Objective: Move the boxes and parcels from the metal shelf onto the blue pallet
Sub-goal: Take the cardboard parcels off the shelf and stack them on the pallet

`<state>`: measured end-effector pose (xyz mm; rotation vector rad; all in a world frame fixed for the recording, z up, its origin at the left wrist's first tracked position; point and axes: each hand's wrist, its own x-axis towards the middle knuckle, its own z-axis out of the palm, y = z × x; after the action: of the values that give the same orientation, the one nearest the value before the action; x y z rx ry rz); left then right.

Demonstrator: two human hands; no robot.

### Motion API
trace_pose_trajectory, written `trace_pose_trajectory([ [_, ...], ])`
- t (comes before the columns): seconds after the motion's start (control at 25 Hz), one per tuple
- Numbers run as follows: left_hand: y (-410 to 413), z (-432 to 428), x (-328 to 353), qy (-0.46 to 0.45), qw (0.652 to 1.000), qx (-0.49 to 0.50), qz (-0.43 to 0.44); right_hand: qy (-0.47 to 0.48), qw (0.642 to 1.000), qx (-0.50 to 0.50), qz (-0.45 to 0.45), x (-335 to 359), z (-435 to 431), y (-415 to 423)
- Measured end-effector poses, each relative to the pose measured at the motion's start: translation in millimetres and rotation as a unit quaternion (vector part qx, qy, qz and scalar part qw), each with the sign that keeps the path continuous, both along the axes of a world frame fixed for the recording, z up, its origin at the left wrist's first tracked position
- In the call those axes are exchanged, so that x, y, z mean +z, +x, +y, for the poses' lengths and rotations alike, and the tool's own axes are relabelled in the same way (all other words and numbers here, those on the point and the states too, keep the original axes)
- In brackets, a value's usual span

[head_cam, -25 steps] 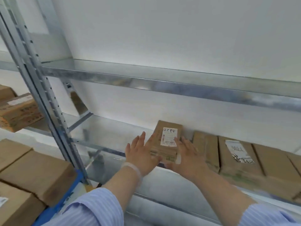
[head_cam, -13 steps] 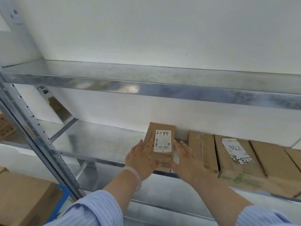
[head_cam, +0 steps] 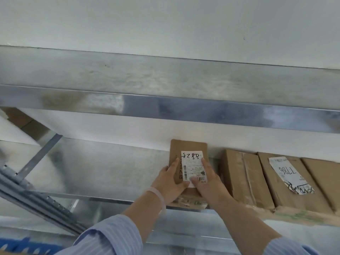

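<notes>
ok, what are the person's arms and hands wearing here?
The left hand and right hand are bare, no gloves. The left sleeve and right sleeve are light blue with fine white stripes, ending short of the wrists. A pale translucent wristband circles the left wrist; none shows on the right.

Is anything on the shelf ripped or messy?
Yes. The white label marked 7786 on the right-hand box is torn and ragged at its near end. The neighbouring box to its left has wrinkled, crumpled tape along its top.
</notes>
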<state>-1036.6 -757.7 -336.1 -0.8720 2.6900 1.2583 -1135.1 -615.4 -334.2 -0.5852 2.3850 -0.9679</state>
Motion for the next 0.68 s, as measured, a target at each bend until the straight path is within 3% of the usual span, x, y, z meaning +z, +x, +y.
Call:
trace_pose_trajectory([
  [0.2, 8.6, -0.9, 0.5, 0.029, 0.997, 0.043, 0.052, -0.05, 0.999, 0.02, -0.006, 4.6, -7.9, 2.9],
  [0.36, 43.6, -3.4, 12.8, 0.022, 0.986, 0.138, 0.09, -0.071, 0.991, 0.111, 0.027, 21.6, -30.0, 15.5],
  [0.56, 110.7, 6.0, 29.6, -0.004, 0.95, 0.285, 0.125, -0.124, 0.959, 0.254, 0.015, 39.2, -64.0, 52.3],
  [0.68, 168.9, 26.0, 37.1, -0.037, 0.912, 0.392, 0.119, -0.134, 0.923, 0.361, 0.003, 43.1, -83.1, 97.6],
])
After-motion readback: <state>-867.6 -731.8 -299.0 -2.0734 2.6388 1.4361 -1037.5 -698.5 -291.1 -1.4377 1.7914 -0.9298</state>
